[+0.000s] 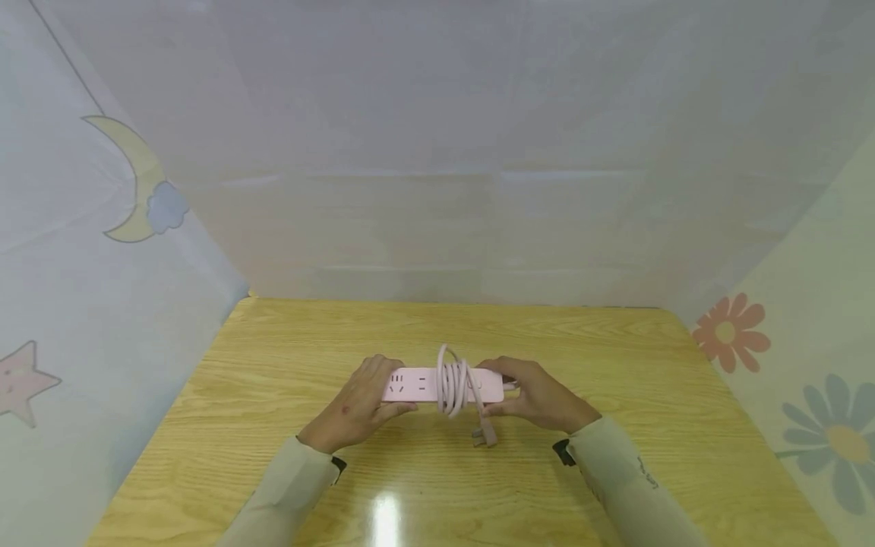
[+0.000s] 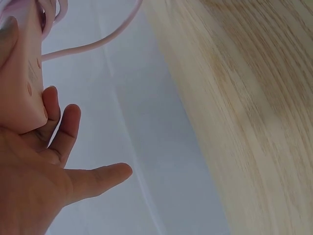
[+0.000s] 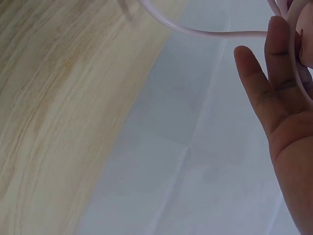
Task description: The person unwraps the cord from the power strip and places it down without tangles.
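A pink power strip (image 1: 417, 385) is held level between both hands above the table, its socket face toward the head camera. Its cord (image 1: 453, 387) is wound in several loops round the middle, and the plug (image 1: 485, 434) dangles below. My left hand (image 1: 358, 403) grips the left end, thumb along the lower edge; in the left wrist view fingers (image 2: 66, 132) curl behind the strip (image 2: 22, 93). On the other end, my right hand (image 1: 540, 395) grips with thumb below and fingers above. The right wrist view shows its fingers (image 3: 281, 63) beside the cord (image 3: 210, 33).
Below lies a wooden table (image 1: 307, 327). A pale cloth backdrop (image 1: 410, 228) rises behind it, with side walls printed with a moon (image 1: 140, 182) on the left and flowers (image 1: 844, 441) on the right.
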{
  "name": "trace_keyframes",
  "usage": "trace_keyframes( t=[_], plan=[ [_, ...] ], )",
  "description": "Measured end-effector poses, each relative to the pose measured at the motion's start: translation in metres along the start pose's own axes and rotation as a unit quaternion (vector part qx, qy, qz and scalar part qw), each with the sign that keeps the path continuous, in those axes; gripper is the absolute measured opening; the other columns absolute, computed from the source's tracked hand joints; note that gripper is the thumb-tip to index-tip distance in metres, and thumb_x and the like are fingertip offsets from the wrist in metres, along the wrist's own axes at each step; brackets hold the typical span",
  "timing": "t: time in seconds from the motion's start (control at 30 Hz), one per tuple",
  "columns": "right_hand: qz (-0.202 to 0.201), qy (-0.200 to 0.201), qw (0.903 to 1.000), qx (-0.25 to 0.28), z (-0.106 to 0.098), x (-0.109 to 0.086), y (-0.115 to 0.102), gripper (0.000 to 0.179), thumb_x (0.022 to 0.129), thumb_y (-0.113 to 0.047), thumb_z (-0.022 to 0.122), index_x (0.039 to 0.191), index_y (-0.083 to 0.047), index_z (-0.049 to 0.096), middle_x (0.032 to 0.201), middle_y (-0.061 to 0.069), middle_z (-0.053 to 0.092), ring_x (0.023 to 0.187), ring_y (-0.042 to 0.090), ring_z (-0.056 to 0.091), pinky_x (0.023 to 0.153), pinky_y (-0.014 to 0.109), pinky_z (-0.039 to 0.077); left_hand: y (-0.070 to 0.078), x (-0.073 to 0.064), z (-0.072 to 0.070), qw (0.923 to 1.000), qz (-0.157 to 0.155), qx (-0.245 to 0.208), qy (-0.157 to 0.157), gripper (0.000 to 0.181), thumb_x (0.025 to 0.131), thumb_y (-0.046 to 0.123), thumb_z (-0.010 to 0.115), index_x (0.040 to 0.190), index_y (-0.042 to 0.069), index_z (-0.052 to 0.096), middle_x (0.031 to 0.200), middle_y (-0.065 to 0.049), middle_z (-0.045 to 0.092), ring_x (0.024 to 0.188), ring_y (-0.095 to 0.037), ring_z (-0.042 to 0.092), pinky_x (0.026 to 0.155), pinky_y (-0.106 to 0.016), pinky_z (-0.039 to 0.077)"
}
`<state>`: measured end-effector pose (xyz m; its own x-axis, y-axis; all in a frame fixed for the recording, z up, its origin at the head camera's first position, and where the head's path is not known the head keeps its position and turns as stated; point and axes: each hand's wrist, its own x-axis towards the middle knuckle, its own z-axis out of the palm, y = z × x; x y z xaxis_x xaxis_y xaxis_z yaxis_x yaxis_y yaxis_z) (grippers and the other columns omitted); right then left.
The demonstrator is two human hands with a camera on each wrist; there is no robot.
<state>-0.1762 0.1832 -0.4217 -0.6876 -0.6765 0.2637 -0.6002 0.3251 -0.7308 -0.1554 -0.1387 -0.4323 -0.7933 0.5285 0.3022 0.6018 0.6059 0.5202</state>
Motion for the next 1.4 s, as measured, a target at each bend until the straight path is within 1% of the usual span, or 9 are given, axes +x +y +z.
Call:
trace_keyframes(
  t=[0.17, 0.37, 0.6, 0.73, 0.97, 1.1, 1.2, 1.3, 1.4],
  plan=[
    [-0.018, 0.013, 0.9998, -0.001, 0.002, -0.003, 0.001, 0.056, 0.082, -0.02, 0.082, 0.133, -0.009, 0.06, 0.114, -0.002, 0.066, 0.099, 0.014, 0.064, 0.082, 0.04, 0.056, 0.001, 0.0, 0.0, 0.9999, -0.001, -0.012, -0.005, 0.05, 0.091, 0.031, 0.073, 0.13, 0.008, 0.05, 0.107, 0.005, 0.049, 0.091, -0.011, 0.042, 0.074, -0.028, 0.04],
    [-0.017, 0.019, 0.9995, -0.016, 0.001, -0.003, -0.004, 0.058, 0.082, -0.025, 0.082, 0.133, -0.011, 0.06, 0.118, -0.004, 0.066, 0.11, 0.017, 0.062, 0.088, 0.041, 0.054, 0.001, 0.0, -0.001, 0.9999, 0.004, -0.01, 0.001, 0.049, 0.09, 0.032, 0.074, 0.128, 0.01, 0.051, 0.106, 0.006, 0.049, 0.092, -0.011, 0.043, 0.075, -0.029, 0.04],
    [-0.021, 0.025, 0.9977, -0.059, 0.003, -0.007, -0.007, 0.06, 0.081, -0.02, 0.083, 0.135, -0.013, 0.059, 0.114, -0.006, 0.062, 0.104, 0.012, 0.06, 0.087, 0.035, 0.054, 0.0, 0.0, -0.002, 0.9999, 0.012, -0.001, 0.008, 0.049, 0.088, 0.029, 0.077, 0.125, 0.009, 0.051, 0.105, 0.005, 0.05, 0.091, -0.011, 0.043, 0.076, -0.029, 0.04],
    [-0.049, 0.046, 0.9918, -0.108, 0.005, -0.007, -0.007, 0.064, 0.076, -0.016, 0.087, 0.134, -0.015, 0.06, 0.112, -0.008, 0.061, 0.099, 0.009, 0.057, 0.084, 0.033, 0.054, 0.0, 0.0, -0.002, 0.9999, 0.009, 0.001, 0.012, 0.051, 0.086, 0.027, 0.08, 0.124, 0.009, 0.051, 0.105, 0.005, 0.049, 0.09, -0.011, 0.042, 0.075, -0.029, 0.04],
    [-0.103, 0.082, 0.9758, -0.175, 0.007, -0.008, -0.004, 0.07, 0.069, -0.016, 0.091, 0.132, -0.015, 0.06, 0.106, -0.009, 0.06, 0.094, 0.008, 0.055, 0.081, 0.033, 0.052, 0.0, 0.004, -0.004, 0.9998, 0.006, 0.004, 0.017, 0.055, 0.083, 0.03, 0.083, 0.123, 0.009, 0.051, 0.105, 0.004, 0.05, 0.088, -0.011, 0.043, 0.076, -0.029, 0.041],
    [-0.119, 0.092, 0.9684, -0.199, 0.007, -0.008, -0.003, 0.071, 0.066, -0.016, 0.093, 0.13, -0.014, 0.061, 0.106, -0.008, 0.06, 0.093, 0.008, 0.056, 0.081, 0.033, 0.053, 0.003, 0.011, -0.01, 0.9998, 0.009, 0.015, 0.009, 0.061, 0.084, 0.038, 0.081, 0.126, 0.007, 0.052, 0.11, 0.001, 0.052, 0.089, -0.012, 0.044, 0.078, -0.031, 0.042],
    [-0.124, 0.095, 0.9664, -0.204, 0.006, -0.008, -0.003, 0.072, 0.065, -0.015, 0.093, 0.13, -0.013, 0.061, 0.105, -0.008, 0.061, 0.093, 0.008, 0.057, 0.08, 0.033, 0.053, 0.007, 0.02, -0.016, 0.9995, 0.014, 0.029, -0.005, 0.062, 0.089, 0.045, 0.075, 0.128, 0.004, 0.052, 0.116, -0.005, 0.055, 0.094, -0.017, 0.049, 0.084, -0.038, 0.045],
    [-0.123, 0.092, 0.9687, -0.195, 0.007, -0.009, -0.003, 0.072, 0.066, -0.014, 0.093, 0.131, -0.013, 0.06, 0.106, -0.007, 0.062, 0.093, 0.008, 0.058, 0.08, 0.032, 0.054, 0.013, 0.03, -0.024, 0.9991, 0.018, 0.034, -0.021, 0.058, 0.095, 0.047, 0.066, 0.129, 0.002, 0.054, 0.119, -0.009, 0.058, 0.102, -0.024, 0.054, 0.093, -0.047, 0.044],
    [-0.12, 0.086, 0.9735, -0.175, 0.007, -0.009, -0.003, 0.07, 0.07, -0.013, 0.091, 0.132, -0.014, 0.06, 0.108, -0.006, 0.062, 0.094, 0.009, 0.06, 0.079, 0.031, 0.055, 0.018, 0.042, -0.029, 0.9982, 0.021, 0.028, -0.048, 0.05, 0.099, 0.044, 0.06, 0.127, 0.002, 0.056, 0.117, -0.009, 0.061, 0.105, -0.026, 0.057, 0.095, -0.05, 0.042]
  ],
)
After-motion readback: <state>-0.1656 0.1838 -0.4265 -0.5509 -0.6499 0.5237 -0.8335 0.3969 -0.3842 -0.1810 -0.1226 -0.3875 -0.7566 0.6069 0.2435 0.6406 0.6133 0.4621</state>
